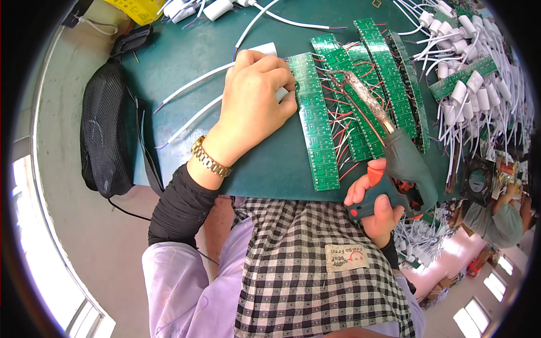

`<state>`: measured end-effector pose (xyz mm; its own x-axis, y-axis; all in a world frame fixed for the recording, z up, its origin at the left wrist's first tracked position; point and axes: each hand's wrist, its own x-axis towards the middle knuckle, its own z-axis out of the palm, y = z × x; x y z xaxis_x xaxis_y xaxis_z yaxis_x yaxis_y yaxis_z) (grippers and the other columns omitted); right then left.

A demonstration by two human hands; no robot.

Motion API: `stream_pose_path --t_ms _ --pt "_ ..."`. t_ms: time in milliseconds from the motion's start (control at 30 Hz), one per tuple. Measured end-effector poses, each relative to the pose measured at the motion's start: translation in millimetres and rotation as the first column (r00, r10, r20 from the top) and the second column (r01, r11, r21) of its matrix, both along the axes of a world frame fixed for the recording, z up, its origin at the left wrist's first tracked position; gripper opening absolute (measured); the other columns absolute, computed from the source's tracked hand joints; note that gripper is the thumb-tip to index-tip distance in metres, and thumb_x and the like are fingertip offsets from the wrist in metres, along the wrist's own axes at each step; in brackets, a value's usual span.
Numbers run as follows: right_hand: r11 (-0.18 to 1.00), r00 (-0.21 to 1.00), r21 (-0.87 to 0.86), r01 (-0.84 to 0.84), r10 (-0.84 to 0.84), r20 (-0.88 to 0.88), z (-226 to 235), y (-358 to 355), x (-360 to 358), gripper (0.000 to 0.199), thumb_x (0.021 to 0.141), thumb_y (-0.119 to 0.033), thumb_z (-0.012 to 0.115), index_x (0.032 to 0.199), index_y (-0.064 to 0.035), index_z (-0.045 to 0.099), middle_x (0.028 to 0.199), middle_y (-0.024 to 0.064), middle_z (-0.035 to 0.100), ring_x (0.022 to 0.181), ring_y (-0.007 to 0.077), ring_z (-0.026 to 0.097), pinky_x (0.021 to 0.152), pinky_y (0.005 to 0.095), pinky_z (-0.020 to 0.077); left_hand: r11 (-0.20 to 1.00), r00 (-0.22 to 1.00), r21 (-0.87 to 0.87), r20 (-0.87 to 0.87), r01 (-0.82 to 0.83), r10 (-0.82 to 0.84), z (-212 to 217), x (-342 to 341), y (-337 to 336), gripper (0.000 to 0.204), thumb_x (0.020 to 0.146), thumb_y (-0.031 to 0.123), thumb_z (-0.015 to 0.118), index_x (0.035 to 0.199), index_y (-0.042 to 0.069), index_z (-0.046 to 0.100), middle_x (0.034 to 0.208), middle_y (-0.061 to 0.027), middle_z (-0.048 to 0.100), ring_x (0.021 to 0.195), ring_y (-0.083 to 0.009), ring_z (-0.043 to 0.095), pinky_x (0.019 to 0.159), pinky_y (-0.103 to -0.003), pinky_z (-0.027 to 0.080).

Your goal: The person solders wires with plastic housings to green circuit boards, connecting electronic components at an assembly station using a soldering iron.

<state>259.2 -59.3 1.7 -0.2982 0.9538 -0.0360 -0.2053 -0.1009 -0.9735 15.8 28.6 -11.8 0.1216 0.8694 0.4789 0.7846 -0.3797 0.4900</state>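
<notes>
My left hand is closed on a small white cylinder with a white cable, at the left edge of a long green circuit board strip. Another white cylinder shows just beyond my knuckles, and two white cables trail left with bared ends. A soldering gun sits in my right hand, fingers wrapped round its dark grip. Its metal tip points up and left over the boards, near the strip's upper right side. Whether the tip touches a wire I cannot tell.
More green board strips with red and white wires lie to the right. A big heap of white cylinders with cables fills the far right. A black mesh pouch hangs at the table's left edge. Another person sits at right.
</notes>
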Motion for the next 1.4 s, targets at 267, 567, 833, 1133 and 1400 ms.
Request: stream_pose_path --t_ms 267,567,833,1133,1400 --pt "0.996 0.991 -0.002 0.085 -0.084 -0.099 1 -8 10 0.059 0.086 -0.040 0.055 0.120 0.0025 0.033 0.070 0.0099 0.051 0.062 0.0199 0.054 0.058 0.0323 0.0470 1.000 1.000 0.022 -0.002 -0.008 0.008 -3 -1 0 0.010 0.059 0.004 0.066 0.066 0.009 0.061 0.083 0.0001 0.062 0.086 -0.0251 0.051 0.075 -0.035 0.043" --pt "0.989 0.976 0.091 0.119 -0.100 -0.193 -6 -14 21 0.054 0.088 -0.032 0.050 0.123 0.0058 0.033 0.070 0.0135 0.052 0.059 0.0218 0.054 0.056 0.0321 0.0479 0.999 0.998 0.022 -0.060 0.033 -0.032 2 -4 -3 0.012 0.060 0.004 0.066 0.069 0.009 0.061 0.088 -0.0008 0.061 0.090 -0.0265 0.051 0.077 -0.037 0.043" --pt "0.983 0.966 0.109 0.146 -0.118 -0.229 -11 -14 36 0.054 0.088 -0.031 0.049 0.124 0.0059 0.033 0.072 0.0133 0.052 0.061 0.0212 0.053 0.058 0.0319 0.0478 0.988 0.921 -0.070 -0.376 -0.137 0.101 30 2 -48 0.043 0.065 0.003 0.066 0.107 0.007 0.053 0.087 -0.0092 0.055 0.077 -0.0280 0.056 0.065 -0.037 0.047" --pt "0.982 0.957 0.079 0.171 -0.146 -0.252 -9 -12 45 0.053 0.087 -0.034 0.053 0.120 0.0031 0.033 0.070 0.0111 0.051 0.062 0.0201 0.053 0.058 0.0326 0.0475 0.993 0.800 -0.033 -0.596 -0.112 0.070 62 1 -22 0.030 0.070 0.000 0.058 0.099 0.007 0.056 0.079 -0.0077 0.054 0.064 -0.0271 0.056 0.058 -0.035 0.046" --pt "0.974 0.952 0.116 0.194 -0.159 -0.260 -9 -13 46 0.055 0.088 -0.033 0.051 0.124 0.0042 0.032 0.069 0.0128 0.052 0.060 0.0212 0.053 0.058 0.0316 0.0475 0.943 0.853 -0.296 -0.521 -0.150 -0.028 36 -7 87 0.023 0.073 0.009 0.056 0.096 0.005 0.060 0.082 -0.0145 0.060 0.074 -0.0337 0.060 0.065 -0.041 0.048"
